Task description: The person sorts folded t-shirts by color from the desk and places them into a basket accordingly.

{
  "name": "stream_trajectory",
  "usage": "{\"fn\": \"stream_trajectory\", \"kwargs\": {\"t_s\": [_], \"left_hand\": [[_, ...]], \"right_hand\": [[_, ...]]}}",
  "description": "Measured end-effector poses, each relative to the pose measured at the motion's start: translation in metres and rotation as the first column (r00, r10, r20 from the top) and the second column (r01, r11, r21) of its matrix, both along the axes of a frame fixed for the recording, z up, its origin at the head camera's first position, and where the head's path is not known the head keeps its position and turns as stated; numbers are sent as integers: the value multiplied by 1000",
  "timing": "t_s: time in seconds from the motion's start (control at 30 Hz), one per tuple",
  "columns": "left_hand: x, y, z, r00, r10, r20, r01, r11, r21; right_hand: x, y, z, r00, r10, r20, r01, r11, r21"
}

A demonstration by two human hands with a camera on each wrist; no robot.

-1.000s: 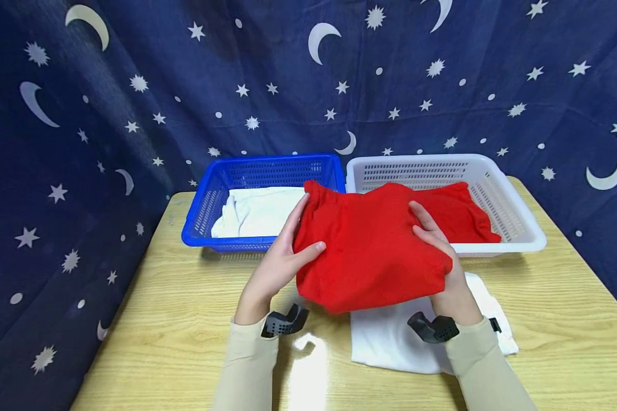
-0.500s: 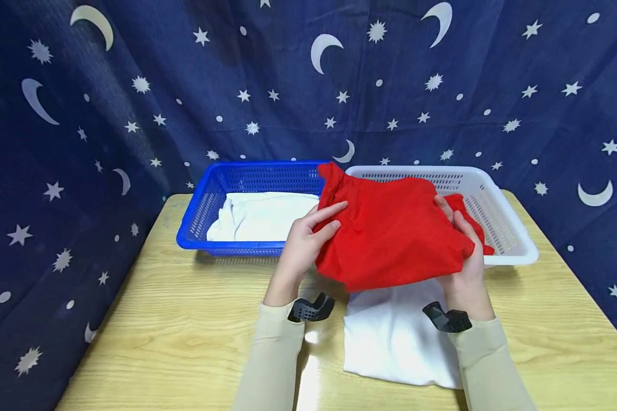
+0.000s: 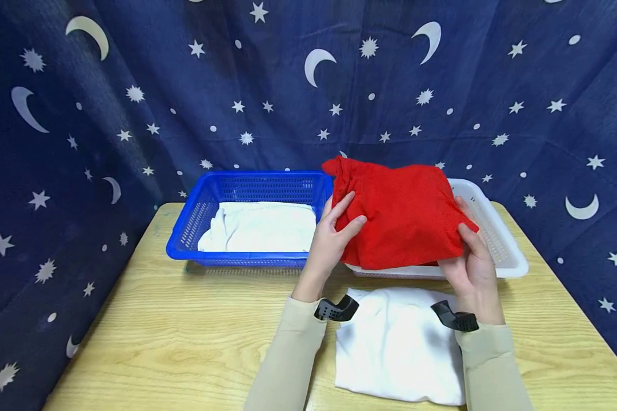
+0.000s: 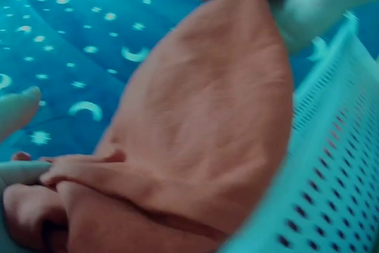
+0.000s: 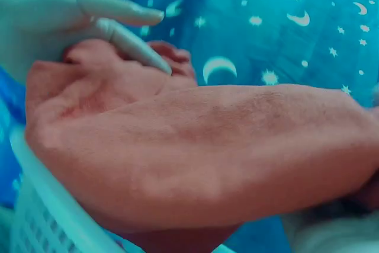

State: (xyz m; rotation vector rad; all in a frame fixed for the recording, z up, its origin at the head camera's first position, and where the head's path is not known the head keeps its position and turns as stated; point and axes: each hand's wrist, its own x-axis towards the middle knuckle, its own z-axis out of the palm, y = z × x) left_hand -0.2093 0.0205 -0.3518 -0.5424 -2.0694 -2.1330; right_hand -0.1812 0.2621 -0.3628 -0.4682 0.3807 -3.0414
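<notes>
A folded red cloth [image 3: 401, 217], perhaps a garment, is held up over the white basket [image 3: 511, 265] in the head view. My left hand [image 3: 334, 234] grips its left side, and my right hand [image 3: 473, 262] holds the right corner with the thumb on top. The cloth hides most of the basket and what lies in it. In the left wrist view the cloth [image 4: 201, 105] hangs beside the basket's slotted wall [image 4: 331, 188]. The right wrist view shows the left hand's fingers [image 5: 136, 45] on the cloth's bunched end.
At left stands a blue basket [image 3: 236, 258] with a folded white cloth [image 3: 267, 228] inside. Another white cloth [image 3: 396, 348] lies flat on the wooden table [image 3: 185, 342], in front of the white basket. A dark curtain [image 3: 267, 68] with moons and stars hangs behind.
Both hands have carried the red cloth forward and to the right, until it covers most of the white basket. The white cloth on the table is now more exposed.
</notes>
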Motion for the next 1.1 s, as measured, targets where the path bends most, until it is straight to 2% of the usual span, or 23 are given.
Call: {"fn": "stream_trajectory", "kwargs": {"t_s": [0.1, 0.2, 0.27, 0.33, 0.47, 0.57, 0.6, 0.7, 0.77, 0.83, 0.87, 0.93, 0.97, 1.1], "left_hand": [[-7, 9, -12, 998, 3, -61, -6, 998, -58], [-11, 16, -21, 995, 4, -99, -19, 989, -144], [-13, 20, -26, 992, -4, -124, -24, 974, -223], [-13, 24, -29, 988, -7, -155, -45, 945, -325], [-13, 30, -30, 972, -4, -235, -121, 848, -517], [-12, 34, -29, 962, 4, -275, -184, 751, -634], [-12, 35, -29, 960, 2, -280, -196, 721, -665], [-11, 37, -29, 960, -2, -281, -216, 635, -742], [-10, 38, -28, 959, -13, -282, -219, 593, -774], [-9, 39, -28, 956, -18, -291, -231, 565, -792], [-8, 40, -28, 954, -15, -298, -241, 551, -799], [-7, 42, -29, 954, -2, -301, -253, 538, -804], [-6, 43, -29, 953, 6, -304, -260, 531, -806], [-3, 46, -31, 955, 24, -295, -268, 491, -829]], "right_hand": [[-4, 6, -3, 992, -127, -5, 126, 976, 179], [-5, 11, -6, 974, -223, 35, 203, 935, 291], [-6, 15, -8, 957, -286, 55, 246, 894, 376], [-5, 18, -9, 935, -349, 70, 278, 838, 470], [-1, 25, -8, 875, -481, 58, 328, 676, 660], [-1, 28, -7, 825, -565, 33, 347, 551, 759], [-1, 28, -7, 810, -586, 25, 349, 516, 782], [-4, 26, -8, 783, -621, 23, 327, 443, 835], [-3, 25, -8, 772, -634, 30, 304, 410, 860], [-2, 24, -7, 764, -644, 43, 291, 403, 868], [-1, 23, -7, 756, -653, 40, 289, 388, 875], [-1, 23, -7, 748, -664, 21, 304, 371, 878], [-1, 23, -7, 744, -668, 17, 314, 372, 874], [-2, 23, -9, 739, -673, -34, 329, 317, 890]]}}
